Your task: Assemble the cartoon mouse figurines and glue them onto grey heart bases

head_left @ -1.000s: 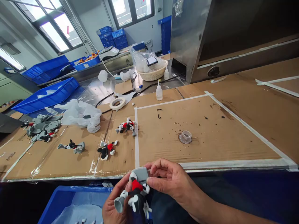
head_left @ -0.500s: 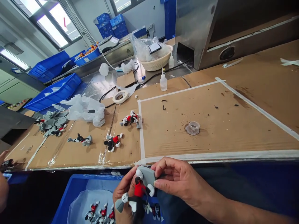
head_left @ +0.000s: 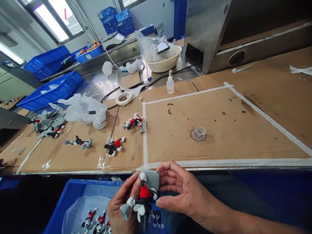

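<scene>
Below worktop [head_left: 219, 143] edge | left hand [head_left: 119, 209] cradles figurine [head_left: 142, 204], right hand [head_left: 187, 195] fingers [head_left: 170, 169] pinch its grey base [head_left: 152, 178] | steady, square pressure seems wise

The figurine [head_left: 143, 198] you hold is black and white, with red shorts and a grey base. Your bin [head_left: 60, 208] is bright blue with a pale lining, and the figures [head_left: 97, 222] in it are black, white and red too. Your cardboard worktop [head_left: 219, 146] is plain brown, outlined in white tape [head_left: 144, 146]. The crumpled bag [head_left: 84, 110] is white, the basket [head_left: 165, 65] is cream, and the crates [head_left: 51, 89] are blue.
</scene>
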Available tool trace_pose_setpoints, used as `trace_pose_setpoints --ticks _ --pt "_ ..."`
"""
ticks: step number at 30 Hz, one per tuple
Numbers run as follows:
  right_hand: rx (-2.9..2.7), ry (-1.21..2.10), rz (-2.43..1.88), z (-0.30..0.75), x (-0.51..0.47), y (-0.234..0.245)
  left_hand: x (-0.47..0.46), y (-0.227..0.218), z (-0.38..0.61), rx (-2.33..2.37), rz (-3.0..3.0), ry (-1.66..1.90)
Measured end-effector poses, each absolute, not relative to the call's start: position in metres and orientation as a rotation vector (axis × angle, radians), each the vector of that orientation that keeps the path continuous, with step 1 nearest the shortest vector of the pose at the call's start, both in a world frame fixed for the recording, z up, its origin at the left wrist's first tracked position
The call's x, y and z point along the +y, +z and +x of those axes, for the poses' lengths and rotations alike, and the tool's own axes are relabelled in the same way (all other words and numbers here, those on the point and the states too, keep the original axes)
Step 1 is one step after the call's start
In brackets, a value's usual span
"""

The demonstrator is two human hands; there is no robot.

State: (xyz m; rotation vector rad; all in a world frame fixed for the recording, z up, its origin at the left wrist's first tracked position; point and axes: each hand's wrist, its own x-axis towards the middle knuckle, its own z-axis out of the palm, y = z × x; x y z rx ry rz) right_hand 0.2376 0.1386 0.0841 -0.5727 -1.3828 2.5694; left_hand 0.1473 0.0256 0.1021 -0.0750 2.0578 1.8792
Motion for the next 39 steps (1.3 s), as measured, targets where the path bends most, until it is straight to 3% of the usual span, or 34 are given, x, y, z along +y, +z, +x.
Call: trace_pose_setpoints --ticks 39 --pt "-1.423 2.482 -0.618 0.2369 0.1370 0.0852 0.0300 0.1094 0.1478 2.118 -0.159 1.776"
